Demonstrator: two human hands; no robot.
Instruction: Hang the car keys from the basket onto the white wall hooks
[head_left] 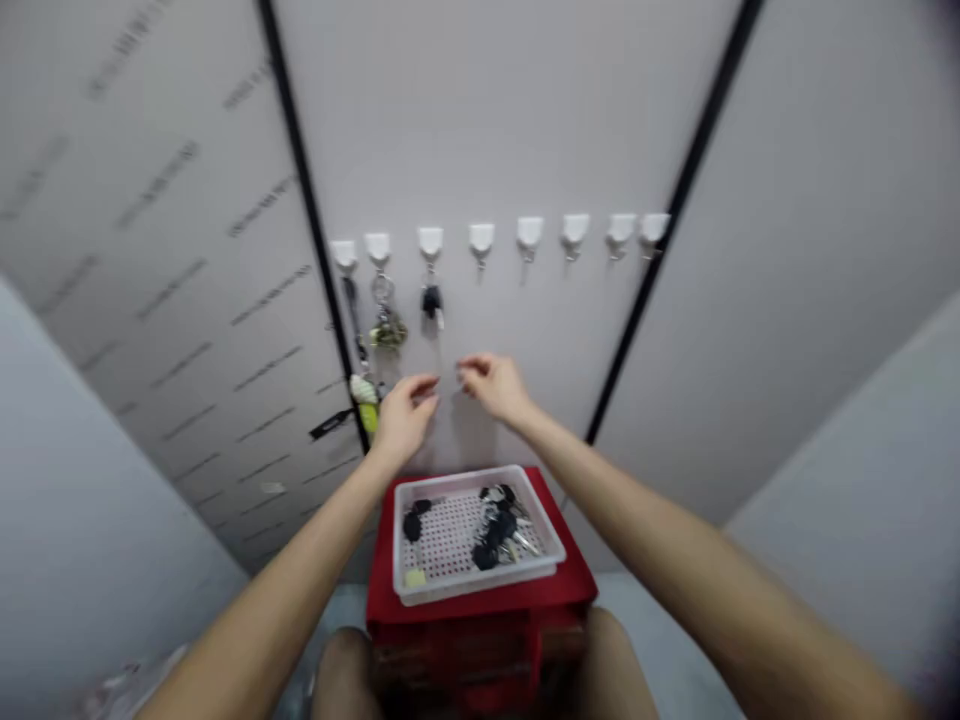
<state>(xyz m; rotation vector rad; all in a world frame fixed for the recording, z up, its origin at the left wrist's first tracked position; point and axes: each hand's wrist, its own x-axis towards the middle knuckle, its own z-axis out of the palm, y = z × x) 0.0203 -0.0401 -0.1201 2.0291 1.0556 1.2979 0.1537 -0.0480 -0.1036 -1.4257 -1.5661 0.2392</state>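
My left hand is raised below the hanging keys, its thumb and fingers slightly apart and nothing visible between them. Just to its right, my right hand has its fingers loosely bent and parted, also without a visible object. A black-headed key hangs from the third hook above them. On the second hook hangs a ring with a greenish keychain. The leftmost hook carries a dark strap with a pale and yellow-green charm. Under my hands, a white plastic basket holds several black-headed keys.
A row of several white hooks runs across the grey panel, and those from the fourth rightward hold no keys. The basket sits on a red box between my knees. Black strips border the panel. A printed panel stands at left.
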